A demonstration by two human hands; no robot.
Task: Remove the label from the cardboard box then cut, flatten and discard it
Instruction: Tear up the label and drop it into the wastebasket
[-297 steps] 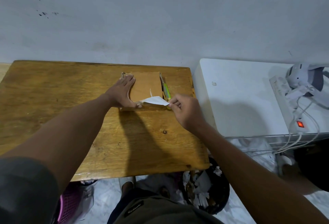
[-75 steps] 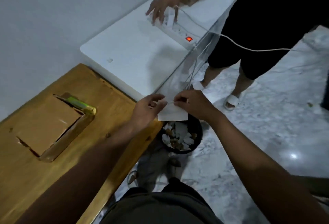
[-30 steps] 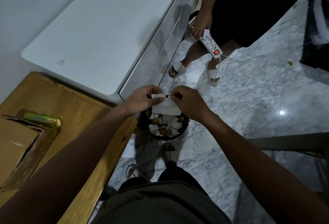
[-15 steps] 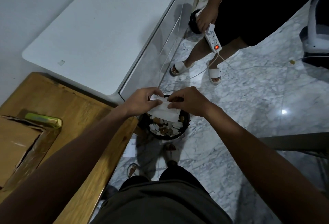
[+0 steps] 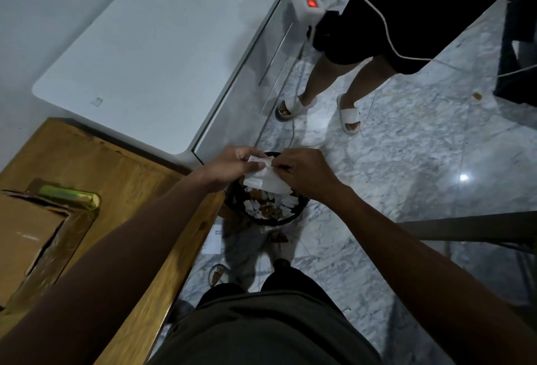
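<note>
Pinching the white paper label from both sides: left hand and right hand grip it above the round black bin of scraps. Brown cardboard box sits far left on the wooden table.

No readable text anywhere. Faint marks on the label, too blurred to make out.
</note>
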